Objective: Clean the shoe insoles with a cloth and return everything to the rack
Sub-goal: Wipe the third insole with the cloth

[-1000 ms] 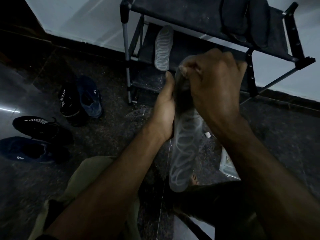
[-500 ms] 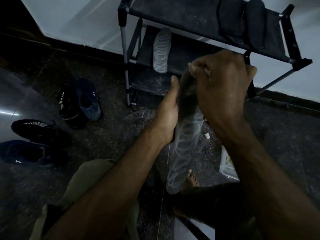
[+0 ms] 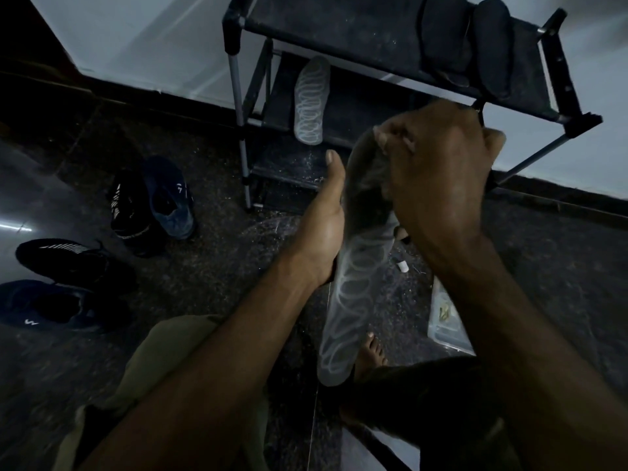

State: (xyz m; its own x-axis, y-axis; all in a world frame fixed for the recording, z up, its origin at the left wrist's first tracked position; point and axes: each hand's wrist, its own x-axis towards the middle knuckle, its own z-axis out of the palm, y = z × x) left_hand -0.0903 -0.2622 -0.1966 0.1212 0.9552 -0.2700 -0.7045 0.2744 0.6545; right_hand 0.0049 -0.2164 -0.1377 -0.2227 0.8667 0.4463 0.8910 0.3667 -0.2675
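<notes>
Dim light falls on a dark speckled floor [image 3: 210, 137] beside a pale wall, where a metal-framed shoe rack [image 3: 234, 79] stands. At the centre the right hand [image 3: 438, 171] has its fingers [image 3: 394, 137] curled tight over the upper end of a pale insole [image 3: 353, 300] with looped markings; a dark cloth [image 3: 367, 178] appears bunched under them against the insole, though the gloom makes its edges hard to trace. The left hand [image 3: 323, 232] grips the insole's left edge, thumb straight along it, the other fingers hidden behind. The insole hangs upright between the hands, its lower end close to a bare foot [image 3: 372, 351].

Outward from there, a matching insole [image 3: 311, 100] lies on the rack's middle shelf, and a dark pair of what look like slippers [image 3: 469, 45] sits on the top shelf. Four shoes remain on the floor at left: a black shoe [image 3: 129, 212] just beside a blue shoe [image 3: 170, 198], and nearer, another black shoe [image 3: 68, 263] and another blue shoe [image 3: 44, 307].

By my reading, wiping is mid-course: one insole seems finished and shelved, this one is under the cloth, and the shoes, with any further insoles, have yet to go back.

No brand name can be read; the blue shoes carry small white marks, too small to make out.
</notes>
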